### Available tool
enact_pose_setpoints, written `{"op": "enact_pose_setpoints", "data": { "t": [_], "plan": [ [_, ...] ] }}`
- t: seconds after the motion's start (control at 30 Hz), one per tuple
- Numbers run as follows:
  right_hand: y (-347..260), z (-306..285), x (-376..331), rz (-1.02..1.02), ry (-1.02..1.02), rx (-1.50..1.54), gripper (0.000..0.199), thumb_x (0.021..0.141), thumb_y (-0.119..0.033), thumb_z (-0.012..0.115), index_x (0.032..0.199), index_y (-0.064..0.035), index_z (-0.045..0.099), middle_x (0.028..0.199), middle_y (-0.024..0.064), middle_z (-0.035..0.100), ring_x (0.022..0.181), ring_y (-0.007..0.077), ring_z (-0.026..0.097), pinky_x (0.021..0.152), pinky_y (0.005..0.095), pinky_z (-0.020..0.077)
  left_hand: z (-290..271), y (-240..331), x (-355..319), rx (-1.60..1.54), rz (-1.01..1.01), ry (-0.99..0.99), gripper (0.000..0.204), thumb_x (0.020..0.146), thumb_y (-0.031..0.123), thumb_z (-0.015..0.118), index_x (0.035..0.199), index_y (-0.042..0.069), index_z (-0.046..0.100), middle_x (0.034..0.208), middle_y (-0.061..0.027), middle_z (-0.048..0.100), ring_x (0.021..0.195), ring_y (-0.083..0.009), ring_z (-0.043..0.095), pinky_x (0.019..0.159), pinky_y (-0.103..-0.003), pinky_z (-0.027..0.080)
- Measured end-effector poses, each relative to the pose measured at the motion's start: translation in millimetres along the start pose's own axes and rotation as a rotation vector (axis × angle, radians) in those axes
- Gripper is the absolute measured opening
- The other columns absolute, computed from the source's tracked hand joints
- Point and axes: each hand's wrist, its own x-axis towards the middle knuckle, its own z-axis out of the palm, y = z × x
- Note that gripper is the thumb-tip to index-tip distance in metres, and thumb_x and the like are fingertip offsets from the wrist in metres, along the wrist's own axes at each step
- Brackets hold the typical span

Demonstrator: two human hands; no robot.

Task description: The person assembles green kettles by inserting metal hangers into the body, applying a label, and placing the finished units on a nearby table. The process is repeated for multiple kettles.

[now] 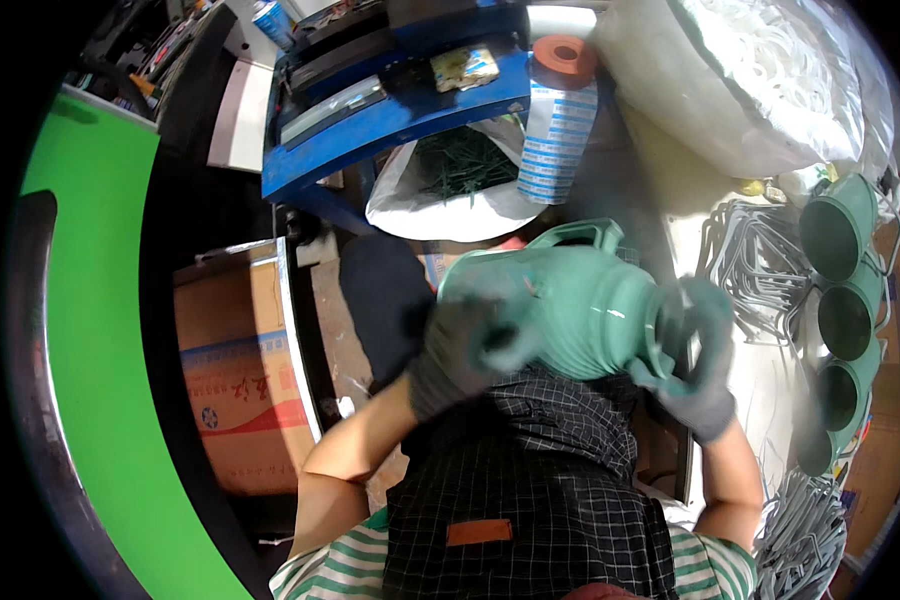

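A green plastic jug (pixel 570 290) with a side handle lies on its side above my lap, its mouth end toward the right. My left hand (pixel 462 345), in a dark glove with green fingers, is closed against the near side of its body and blurred by motion. At the narrower mouth end, the similarly gloved right hand (pixel 702 360) grips the rim, with thumb and fingers curved round it. Motion smears the fingertips of both hands. A checked dark apron (pixel 530 470) lies under the jug.
Ahead stands a blue metal bench (pixel 400 125), a white sack (pixel 450 225) of dark green strips below it. A blue-and-white wrapped column (pixel 558 140) rises beside it. Bent wire pieces (pixel 755 265) and several green jugs (pixel 840 235) are at right; a cardboard box (pixel 245 400) is left.
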Motion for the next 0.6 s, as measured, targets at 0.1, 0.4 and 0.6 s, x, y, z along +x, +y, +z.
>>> {"op": "enact_pose_setpoints", "data": {
  "t": [0.1, 0.4, 0.6],
  "plan": [
    [-17.4, -39.1, -38.2, 0.803, -0.266, 0.561, 0.115, 0.071, -0.021, 0.095, 0.163, -0.0026, 0.028, 0.145, 0.0211, 0.055, 0.134, 0.0298, 0.058, 0.111, 0.0407, 0.0487, 33.8, 34.7, -22.9, -0.086, 0.099, -0.104, 0.06, 0.078, 0.035, 0.088, 0.128, 0.012, 0.064, 0.114, -0.015, 0.068, 0.105, -0.0338, 0.069, 0.084, -0.048, 0.058],
    [16.7, -36.6, -74.2, 0.84, -0.263, 0.716, 0.106, 0.071, -0.028, 0.092, 0.159, -0.0011, 0.038, 0.146, 0.0151, 0.057, 0.134, 0.0251, 0.057, 0.114, 0.0387, 0.0461, 28.4, -63.6, 133.3, -0.351, -0.212, 0.021, 0.032, 0.093, 0.024, 0.076, 0.115, 0.002, 0.072, 0.105, -0.0155, 0.073, 0.095, -0.0309, 0.072, 0.084, -0.038, 0.055],
    [23.4, -47.0, -58.1, 0.613, -0.615, 0.402, 0.119, 0.061, -0.03, 0.099, 0.161, -0.0058, 0.039, 0.149, 0.017, 0.059, 0.137, 0.0299, 0.059, 0.116, 0.0415, 0.0456, 132.3, -237.5, 180.2, 0.209, -0.414, -0.144, 0.072, 0.076, 0.033, 0.091, 0.134, 0.001, 0.062, 0.114, -0.0192, 0.075, 0.104, -0.0316, 0.073, 0.096, -0.039, 0.056]
  ]
}}
